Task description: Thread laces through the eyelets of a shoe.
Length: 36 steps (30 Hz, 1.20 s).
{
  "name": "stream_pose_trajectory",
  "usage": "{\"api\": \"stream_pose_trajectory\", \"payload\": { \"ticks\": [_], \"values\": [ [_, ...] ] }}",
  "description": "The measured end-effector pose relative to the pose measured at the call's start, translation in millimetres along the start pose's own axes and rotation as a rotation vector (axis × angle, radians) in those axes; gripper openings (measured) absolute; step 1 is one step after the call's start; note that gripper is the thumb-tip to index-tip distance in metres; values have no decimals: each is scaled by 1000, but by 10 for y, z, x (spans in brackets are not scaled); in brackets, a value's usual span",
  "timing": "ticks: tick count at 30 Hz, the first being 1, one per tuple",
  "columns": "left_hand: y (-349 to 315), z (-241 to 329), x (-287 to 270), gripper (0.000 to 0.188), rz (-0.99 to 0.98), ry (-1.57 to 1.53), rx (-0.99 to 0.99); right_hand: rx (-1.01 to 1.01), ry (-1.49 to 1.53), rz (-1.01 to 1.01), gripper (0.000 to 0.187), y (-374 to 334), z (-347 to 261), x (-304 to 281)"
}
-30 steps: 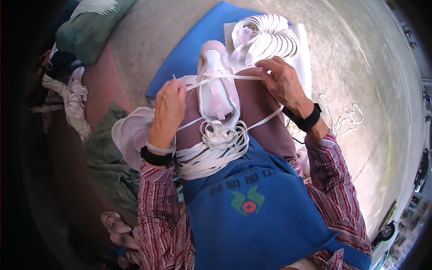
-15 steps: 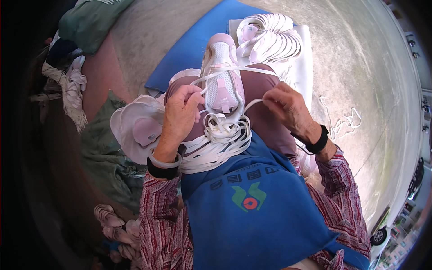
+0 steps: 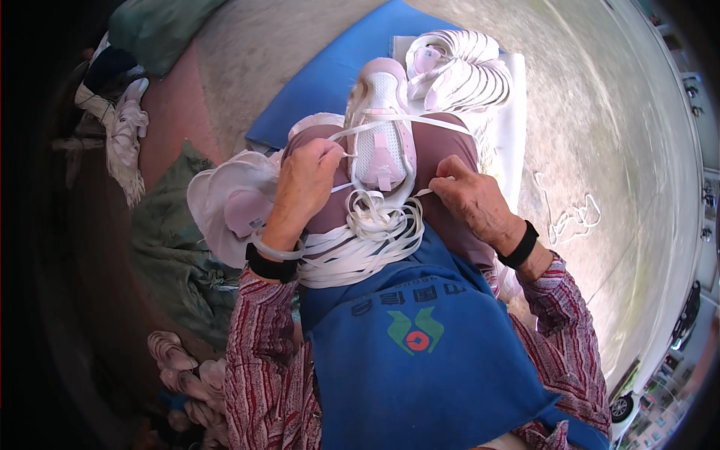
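A white and pink shoe upper [image 3: 375, 141] rests between my knees, its toe pointing away from me. One white shoelace [image 3: 409, 118] crosses it, with loose ends hanging to both sides. To the left of the upper, my left hand [image 3: 306, 178] pinches a lace, whose tip pokes out beside the eyelet edge. My right hand [image 3: 474, 196] is closed on the right side, thumb and forefinger gripping a short bit of lace near the upper's heel end. A bundle of loose white laces [image 3: 367, 244] lies on my lap over a blue apron [image 3: 427, 375].
A stack of shoe uppers [image 3: 469, 75] sits on a white sheet [image 3: 512, 127] over a blue mat [image 3: 300, 97]. More uppers [image 3: 244, 199] lie by my left knee, with others [image 3: 176, 360] at lower left. Green cloth [image 3: 172, 240] and a loose lace [image 3: 574, 214] are on the floor.
My right hand has moved down and inward toward the upper's heel end, drawing its lace lower. My left hand has turned slightly and now sits nearer the eyelets.
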State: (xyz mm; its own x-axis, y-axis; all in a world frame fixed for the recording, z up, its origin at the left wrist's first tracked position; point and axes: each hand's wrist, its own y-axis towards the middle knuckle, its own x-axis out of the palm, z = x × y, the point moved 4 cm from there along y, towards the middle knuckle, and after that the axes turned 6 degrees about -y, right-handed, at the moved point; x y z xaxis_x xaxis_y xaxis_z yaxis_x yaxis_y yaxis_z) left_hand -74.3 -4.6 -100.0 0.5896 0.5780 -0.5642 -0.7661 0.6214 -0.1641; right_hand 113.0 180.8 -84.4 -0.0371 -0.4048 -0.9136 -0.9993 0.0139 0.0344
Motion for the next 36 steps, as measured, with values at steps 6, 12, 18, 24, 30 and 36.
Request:
{"api": "stream_pose_trajectory", "payload": {
  "ticks": [6, 12, 18, 24, 30, 36],
  "values": [
    [-2, 27, 22, 32, -99, -10, -61, 109, 208, 177, 6, 215, 116, -75],
    [124, 11, 22, 30, 8, -135, -187, 194, 233, 281, 11, 570, 192, -130],
    [109, -36, 51, 22, 8, -341, 0, 206, 142, 218, 12, 571, 260, -126],
    [219, -202, 94, 20, 81, -380, 7, 306, 276, 254, 16, 602, 283, -78],
    [319, -193, 149, 22, 140, -290, 47, 404, 428, 297, 20, 737, 307, -2],
    [325, -71, 144, 24, 84, -459, -77, 396, 442, 353, 23, 771, 276, 19]
  ]
}}
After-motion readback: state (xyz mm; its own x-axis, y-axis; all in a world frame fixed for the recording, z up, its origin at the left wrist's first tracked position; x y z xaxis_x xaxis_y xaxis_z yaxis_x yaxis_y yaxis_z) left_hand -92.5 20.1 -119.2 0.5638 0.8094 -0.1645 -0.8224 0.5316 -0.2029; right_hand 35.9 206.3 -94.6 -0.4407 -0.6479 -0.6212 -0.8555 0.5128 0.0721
